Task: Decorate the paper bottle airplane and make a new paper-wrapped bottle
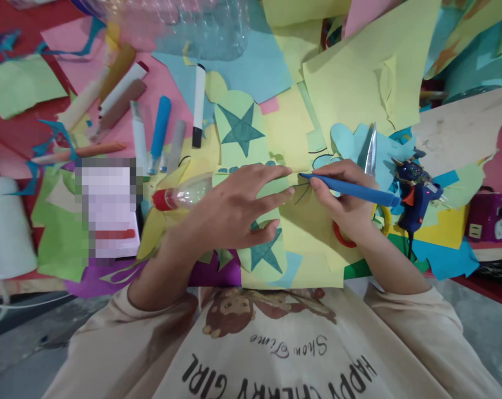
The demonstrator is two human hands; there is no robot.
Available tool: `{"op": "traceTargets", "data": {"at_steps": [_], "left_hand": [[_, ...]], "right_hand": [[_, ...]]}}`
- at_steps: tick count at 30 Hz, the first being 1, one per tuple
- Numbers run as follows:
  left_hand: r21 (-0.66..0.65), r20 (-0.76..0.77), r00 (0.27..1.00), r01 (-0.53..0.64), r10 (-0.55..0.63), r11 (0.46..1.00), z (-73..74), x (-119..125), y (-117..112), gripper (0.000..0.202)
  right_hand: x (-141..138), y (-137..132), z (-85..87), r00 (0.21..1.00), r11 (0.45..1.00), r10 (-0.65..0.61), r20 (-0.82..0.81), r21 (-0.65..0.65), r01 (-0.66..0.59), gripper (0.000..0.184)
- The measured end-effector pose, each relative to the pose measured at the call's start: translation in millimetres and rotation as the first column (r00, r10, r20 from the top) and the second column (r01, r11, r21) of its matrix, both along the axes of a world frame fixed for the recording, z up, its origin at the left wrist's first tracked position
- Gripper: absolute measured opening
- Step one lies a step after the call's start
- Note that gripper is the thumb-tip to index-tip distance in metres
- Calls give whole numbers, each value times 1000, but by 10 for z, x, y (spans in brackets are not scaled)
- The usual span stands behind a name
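Note:
A blue marker (359, 189) is gripped in my right hand (348, 185), its tip touching yellow paper (307, 221) beside a few dark drawn lines. My left hand (245, 202) lies with fingers spread on the same paper, its fingertips close to the marker tip. Teal stars on pale green rounded pieces show above and below my left hand: the upper star (241, 128) is in full view, the lower star (265, 252) partly covered by the hand. Under my left wrist lies a clear plastic bottle (182, 197) with a red cap, partly hidden.
Several markers (159, 127) lie at the upper left, above a pixelated phone (128, 244). Scissors (370, 149) rest behind my right hand, a blue glue gun (417, 202) beyond them. Colored paper scraps cover the table; a purple box (490, 216) stands far right.

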State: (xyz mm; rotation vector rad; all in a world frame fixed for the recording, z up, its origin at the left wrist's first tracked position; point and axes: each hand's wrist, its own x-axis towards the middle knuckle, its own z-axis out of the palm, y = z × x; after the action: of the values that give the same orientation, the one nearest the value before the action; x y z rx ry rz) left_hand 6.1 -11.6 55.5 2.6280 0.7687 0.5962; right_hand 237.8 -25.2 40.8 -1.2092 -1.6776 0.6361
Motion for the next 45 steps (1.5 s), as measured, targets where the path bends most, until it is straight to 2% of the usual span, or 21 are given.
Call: {"op": "traceTargets", "data": {"at_steps": [12, 20, 26, 32, 37, 45], "left_hand": [[42, 55, 998, 2, -5, 999, -17, 22, -2, 36], [-21, -19, 1000, -25, 24, 999, -5, 5, -17, 42], [40, 43, 999, 12, -14, 999, -15, 5, 18, 38], [-24, 21, 999, -49, 50, 998, -34, 10, -6, 35], [-92, 5, 999, -40, 41, 995, -18, -6, -2, 32], [-116, 23, 999, -34, 37, 993, -23, -11, 7, 32]], "right_hand": [[-35, 37, 74, 999, 1000, -6, 53, -27, 7, 16], [-30, 44, 93, 998, 1000, -3, 67, -26, 5, 18], [-33, 44, 90, 998, 999, 29, 52, 14, -30, 13], [-24, 13, 71, 997, 999, 44, 61, -28, -42, 16], [-32, -6, 87, 995, 996, 86, 54, -11, -86, 10], [-43, -5, 92, 993, 994, 110, 52, -12, -110, 9]]}}
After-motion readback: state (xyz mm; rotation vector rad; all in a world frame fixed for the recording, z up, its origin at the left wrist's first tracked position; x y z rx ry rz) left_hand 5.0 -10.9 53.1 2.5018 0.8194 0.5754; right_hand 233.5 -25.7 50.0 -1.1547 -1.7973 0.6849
